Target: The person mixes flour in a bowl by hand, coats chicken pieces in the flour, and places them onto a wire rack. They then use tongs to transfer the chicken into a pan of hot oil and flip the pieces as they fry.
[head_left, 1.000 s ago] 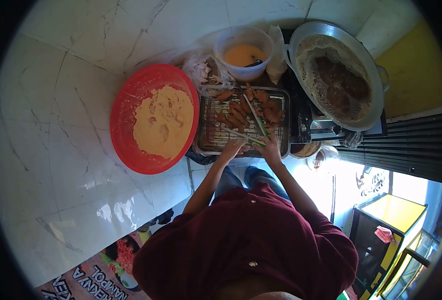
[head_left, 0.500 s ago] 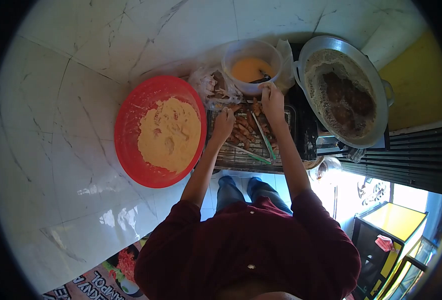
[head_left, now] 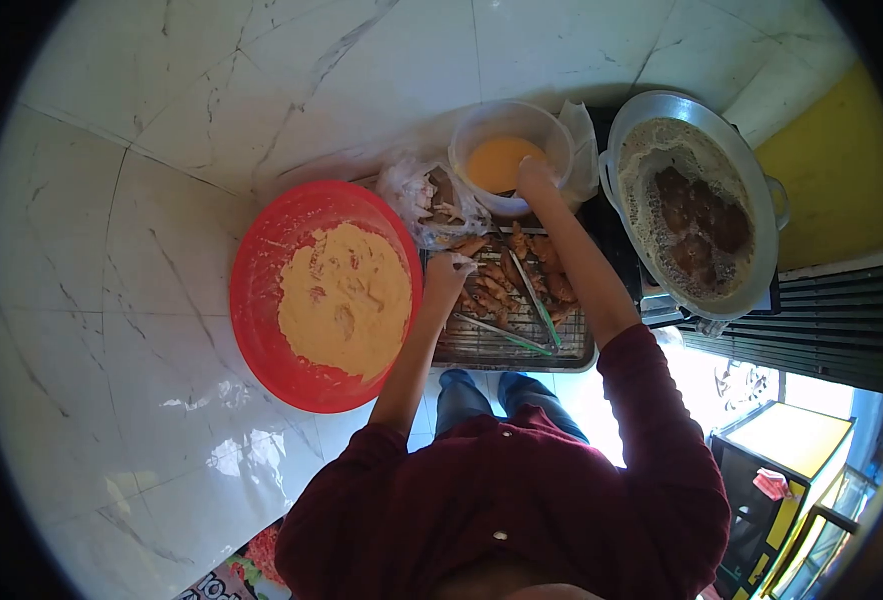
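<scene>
My right hand point(head_left: 536, 180) reaches into a clear plastic tub point(head_left: 464, 128) of orange-yellow liquid point(head_left: 502, 160). Its fingers close over a dark utensil point(head_left: 507, 194), mostly hidden beneath the hand. My left hand point(head_left: 448, 272) is closed, with something small and whitish at the fingertips; I cannot tell what it is. It hovers at the left side of a wire rack tray point(head_left: 462, 348) bearing browned fried pieces point(head_left: 497, 290). Green-handled tongs point(head_left: 542, 310) lie open across the rack. Just above the left hand sits a plastic bag point(head_left: 412, 190) with pale and brownish pieces inside.
Left of the tray, a red basin point(head_left: 252, 300) contains yellowish flour point(head_left: 342, 290). At right, a large metal wok point(head_left: 627, 110) of bubbling oil has brown pieces point(head_left: 702, 220) frying. Marbled tile counter point(head_left: 162, 250) extends left. A yellow-and-black cabinet point(head_left: 782, 450) stands lower right.
My right hand has moved from the tub's near rim into the tub, over the dark utensil. The left hand stays by the tray, now showing something whitish. The whole view has shifted slightly.
</scene>
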A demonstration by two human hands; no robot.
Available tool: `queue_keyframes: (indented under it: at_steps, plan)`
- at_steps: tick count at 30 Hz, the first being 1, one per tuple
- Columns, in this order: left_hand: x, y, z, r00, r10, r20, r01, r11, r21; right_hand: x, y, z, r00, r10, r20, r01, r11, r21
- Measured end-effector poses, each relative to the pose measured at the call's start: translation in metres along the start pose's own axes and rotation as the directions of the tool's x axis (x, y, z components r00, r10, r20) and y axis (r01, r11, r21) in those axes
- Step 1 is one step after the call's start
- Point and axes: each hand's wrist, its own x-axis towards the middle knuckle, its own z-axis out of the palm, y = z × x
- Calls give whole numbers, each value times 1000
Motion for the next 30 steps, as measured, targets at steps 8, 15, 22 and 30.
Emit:
queue_keyframes:
  at_steps: [8,15,22,30]
  plan:
    - [-20,4,7,995,-94,-28,90,990,-104,6,-11,4,997,79,-18,-78,995,56]
    - [-74,17,-3,995,-83,54,97,916,-390,-33,-10,-53,990,-137,20,137,991,-2]
    - [-114,20,-12,986,-162,29,161,910,-382,-100,21,-64,961,-68,-268,159,928,336]
    - [-175,-14,-5,953,-200,-229,120,940,-318,-195,24,-55,934,-147,-326,351,555,754]
